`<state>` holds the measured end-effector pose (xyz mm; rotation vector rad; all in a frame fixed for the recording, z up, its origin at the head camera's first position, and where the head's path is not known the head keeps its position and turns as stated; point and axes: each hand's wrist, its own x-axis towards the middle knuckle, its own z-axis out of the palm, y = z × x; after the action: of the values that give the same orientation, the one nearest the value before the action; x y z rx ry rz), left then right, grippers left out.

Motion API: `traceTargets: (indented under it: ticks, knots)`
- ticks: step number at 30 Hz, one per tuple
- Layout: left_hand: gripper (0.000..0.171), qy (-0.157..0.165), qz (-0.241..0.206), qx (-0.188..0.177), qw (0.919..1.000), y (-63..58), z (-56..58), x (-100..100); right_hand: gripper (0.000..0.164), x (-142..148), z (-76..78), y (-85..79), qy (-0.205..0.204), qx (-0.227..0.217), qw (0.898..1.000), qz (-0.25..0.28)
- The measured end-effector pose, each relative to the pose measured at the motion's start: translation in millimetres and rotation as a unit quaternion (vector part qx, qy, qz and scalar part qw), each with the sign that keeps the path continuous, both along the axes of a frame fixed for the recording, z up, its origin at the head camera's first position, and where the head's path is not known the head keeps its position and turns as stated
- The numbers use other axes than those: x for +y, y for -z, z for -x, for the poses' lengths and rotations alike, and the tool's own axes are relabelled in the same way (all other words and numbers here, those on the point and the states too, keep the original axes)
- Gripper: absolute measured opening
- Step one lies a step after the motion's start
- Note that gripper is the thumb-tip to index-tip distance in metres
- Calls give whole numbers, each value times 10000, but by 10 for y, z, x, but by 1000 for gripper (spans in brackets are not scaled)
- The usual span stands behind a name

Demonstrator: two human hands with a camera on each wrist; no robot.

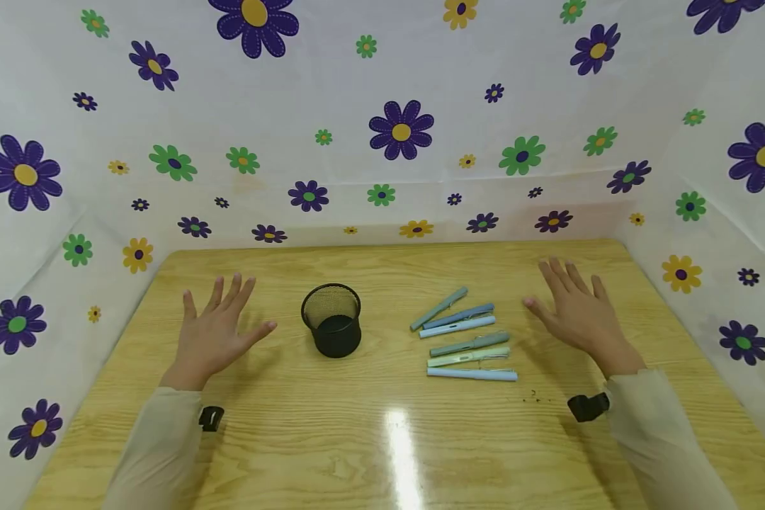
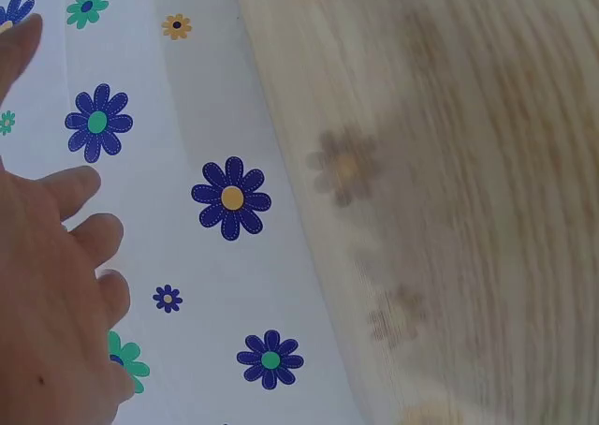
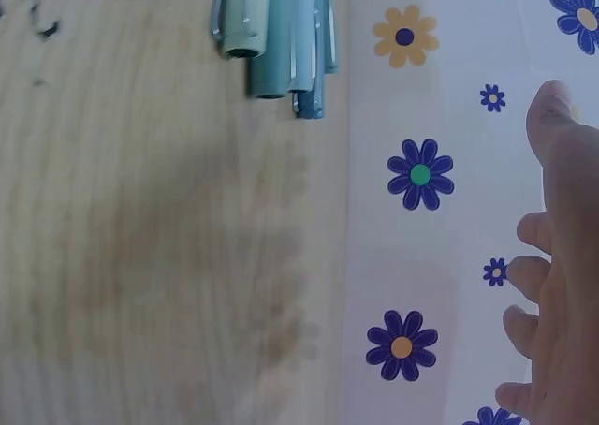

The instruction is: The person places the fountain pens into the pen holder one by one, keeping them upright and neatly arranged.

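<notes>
My left hand point(image 1: 212, 336) is held over the left side of the table with its fingers spread, holding nothing. To its right stands a black mesh pen holder point(image 1: 338, 340), upright, with no pens showing inside. My right hand point(image 1: 576, 312) hovers over the right side, fingers extended and nothing in them. Between the pen holder and that hand lie several pens in blue and green tones, among them a pale green pen point(image 1: 468, 356), a light blue pen point(image 1: 472, 373) and a grey-green pen point(image 1: 439, 309). Some pen ends also appear at the top of the right wrist view.
The wooden table point(image 1: 319, 439) is bounded at the back and sides by a white cloth point(image 1: 446, 71) printed with flowers. Small dark specks point(image 1: 534, 397) mark the wood below the pens. Black straps sit at both wrists.
</notes>
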<state>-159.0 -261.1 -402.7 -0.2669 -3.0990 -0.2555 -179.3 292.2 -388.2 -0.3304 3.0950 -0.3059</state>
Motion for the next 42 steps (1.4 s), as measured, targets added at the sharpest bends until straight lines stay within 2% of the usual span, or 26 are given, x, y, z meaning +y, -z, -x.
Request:
traceTargets:
  ticks: [9, 14, 17, 21, 27, 31, 35, 42]
  knots:
    - [96, 434, -698, -118, 9966, 16, 94, 115, 79, -138, 160, -116, -367, -138, 9989, 263]
    - [102, 568, -901, -270, 9939, 71, 154, 218, 75, -188, 271, -132, -647, -219, 9961, 554]
    - [103, 658, -1237, -375, 9894, 114, 166, 260, 74, -217, 338, -122, -826, -279, 9937, 709]
    - [104, 859, -1903, -560, 9764, 165, 176, 304, 73, -239, 411, -103, -938, -419, 9905, 911]
    - [103, 1135, -2864, -1083, 9452, 222, 188, 376, 69, -254, 487, -81, -1034, -870, 9774, 1628]
    - [103, 1324, -3254, -1187, 9287, 234, 207, 414, 67, -282, 527, -53, -1072, -1070, 9677, 2013]
    - [102, 1430, -3449, -1255, 9192, 250, 228, 446, 66, -312, 560, -28, -1047, -1164, 9631, 2189]
    - [102, 1271, -3666, -1470, 9099, 272, 252, 530, 66, -335, 660, 24, -914, -1239, 9614, 2283]
